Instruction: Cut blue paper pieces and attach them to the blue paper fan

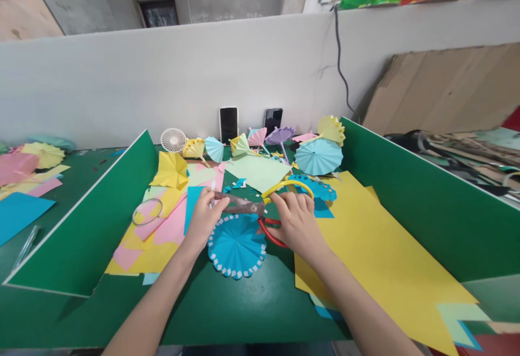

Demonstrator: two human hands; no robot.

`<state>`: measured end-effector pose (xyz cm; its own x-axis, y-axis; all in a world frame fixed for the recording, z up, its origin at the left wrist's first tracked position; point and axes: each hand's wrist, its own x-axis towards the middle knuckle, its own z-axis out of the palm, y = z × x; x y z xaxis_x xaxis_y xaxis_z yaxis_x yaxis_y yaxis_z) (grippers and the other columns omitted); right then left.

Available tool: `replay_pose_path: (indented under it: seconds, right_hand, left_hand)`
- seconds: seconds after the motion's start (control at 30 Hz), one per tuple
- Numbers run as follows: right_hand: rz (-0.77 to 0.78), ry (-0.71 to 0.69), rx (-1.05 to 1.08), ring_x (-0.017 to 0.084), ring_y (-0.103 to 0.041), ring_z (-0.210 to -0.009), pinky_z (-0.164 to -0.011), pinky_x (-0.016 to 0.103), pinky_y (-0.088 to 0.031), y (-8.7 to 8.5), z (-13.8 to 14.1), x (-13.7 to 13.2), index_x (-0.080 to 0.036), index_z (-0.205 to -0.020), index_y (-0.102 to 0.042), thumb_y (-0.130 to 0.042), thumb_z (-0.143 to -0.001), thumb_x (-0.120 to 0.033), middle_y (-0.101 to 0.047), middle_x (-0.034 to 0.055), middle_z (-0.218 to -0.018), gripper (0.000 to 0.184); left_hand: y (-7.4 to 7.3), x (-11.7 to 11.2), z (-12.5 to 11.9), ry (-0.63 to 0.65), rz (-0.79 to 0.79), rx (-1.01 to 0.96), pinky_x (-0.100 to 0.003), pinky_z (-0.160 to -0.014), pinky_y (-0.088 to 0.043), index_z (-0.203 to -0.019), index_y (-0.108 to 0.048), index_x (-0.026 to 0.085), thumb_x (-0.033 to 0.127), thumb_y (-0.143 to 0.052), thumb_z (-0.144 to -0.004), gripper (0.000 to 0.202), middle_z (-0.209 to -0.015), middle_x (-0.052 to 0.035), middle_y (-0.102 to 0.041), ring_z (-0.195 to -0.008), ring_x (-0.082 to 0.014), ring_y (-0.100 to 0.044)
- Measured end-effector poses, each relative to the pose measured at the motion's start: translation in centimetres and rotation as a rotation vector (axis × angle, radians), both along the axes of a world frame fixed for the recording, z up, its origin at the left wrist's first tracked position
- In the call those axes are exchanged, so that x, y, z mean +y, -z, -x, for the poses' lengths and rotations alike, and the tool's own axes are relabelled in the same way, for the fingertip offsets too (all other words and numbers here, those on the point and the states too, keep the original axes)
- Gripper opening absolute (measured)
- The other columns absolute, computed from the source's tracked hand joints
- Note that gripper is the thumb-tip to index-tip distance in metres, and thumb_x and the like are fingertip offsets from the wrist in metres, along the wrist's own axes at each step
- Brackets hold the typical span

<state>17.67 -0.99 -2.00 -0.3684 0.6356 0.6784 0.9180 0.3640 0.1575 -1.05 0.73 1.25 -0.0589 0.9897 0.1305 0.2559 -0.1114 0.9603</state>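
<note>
My right hand (298, 223) is closed through the handles of a pair of scissors (260, 208) with one yellow and one red loop. Their brown blades point left across the table. My left hand (203, 218) pinches the blade tips with thumb and fingers. Just below both hands lies a blue pleated paper circle (236, 246) with a white-notched rim, flat on the green table (227, 307).
Sheets of yellow paper (377, 258) cover the right side, with pink and yellow scraps at left. Several folded paper umbrellas (318, 155), a small white fan (173, 140) and two upright phones (228, 124) stand at the back. Green dividers (414, 193) wall both sides.
</note>
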Motion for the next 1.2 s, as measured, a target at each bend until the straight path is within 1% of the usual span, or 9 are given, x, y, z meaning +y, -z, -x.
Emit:
replay_pose_path:
  seconds: [0.27,0.47,0.63,0.8,0.97,1.2]
  right_hand:
    - [-0.01,-0.003,0.008,0.021,-0.038,-0.073,-0.072,0.032,-0.028,-0.1,0.0,0.0,-0.011,-0.096,-0.054,-0.046,-0.068,-0.056,-0.05,0.0081,-0.077,0.053]
    - [-0.02,-0.009,0.018,0.021,-0.038,-0.073,-0.073,0.033,-0.028,-0.04,-0.01,0.03,-0.011,-0.095,-0.054,-0.045,-0.07,-0.056,-0.05,0.0084,-0.077,0.053]
    - [-0.02,-0.011,0.017,0.021,-0.038,-0.073,-0.073,0.033,-0.028,-0.01,0.03,0.02,-0.011,-0.096,-0.054,-0.046,-0.069,-0.056,-0.049,0.0082,-0.077,0.054]
    - [-0.004,-0.014,0.02,0.021,-0.038,-0.074,-0.073,0.033,-0.028,0.03,-0.08,0.04,-0.012,-0.096,-0.054,-0.045,-0.069,-0.056,-0.049,0.0083,-0.078,0.053]
    - [-0.029,-0.02,0.03,0.021,-0.038,-0.073,-0.071,0.032,-0.028,0.03,-0.12,0.07,-0.011,-0.095,-0.054,-0.045,-0.069,-0.056,-0.049,0.0085,-0.077,0.053]
    - [-0.045,-0.017,0.026,0.021,-0.038,-0.072,-0.07,0.032,-0.029,-0.05,-0.06,0.05,-0.012,-0.093,-0.054,-0.045,-0.071,-0.053,-0.048,0.0082,-0.077,0.048]
  left_hand:
    - [-0.05,0.07,0.0,0.0,0.056,-0.077,-0.022,-0.058,-0.034,-0.055,-0.052,0.015,0.019,-0.054,-0.059,0.007,-0.071,0.001,-0.044,-0.066,-0.0109,-0.045]
    - [-0.17,-0.12,-0.06,0.002,0.038,-0.092,-0.022,-0.056,-0.034,-0.057,-0.054,0.015,0.022,-0.053,-0.061,0.009,-0.073,0.0004,-0.044,-0.068,-0.0111,-0.045]
    - [-0.37,-0.11,-0.09,-0.008,0.054,-0.106,-0.021,-0.053,-0.033,-0.055,-0.052,0.014,0.024,-0.055,-0.06,0.011,-0.071,0.0008,-0.044,-0.065,-0.0101,-0.045]
    - [-0.2,-0.05,0.09,0.044,0.091,-0.162,-0.02,-0.052,-0.031,-0.056,-0.05,0.015,0.023,-0.056,-0.059,0.01,-0.067,0.0025,-0.044,-0.059,-0.0082,-0.043]
    - [0.27,0.02,0.32,0.09,0.138,-0.203,-0.02,-0.05,-0.03,-0.062,-0.052,0.016,0.021,-0.056,-0.06,0.007,-0.064,0.0043,-0.043,-0.054,-0.0071,-0.041]
    - [0.51,0.08,0.4,0.111,0.143,-0.227,-0.019,-0.054,-0.032,-0.063,-0.05,0.016,0.019,-0.056,-0.06,0.007,-0.065,0.0043,-0.044,-0.059,-0.0082,-0.043]
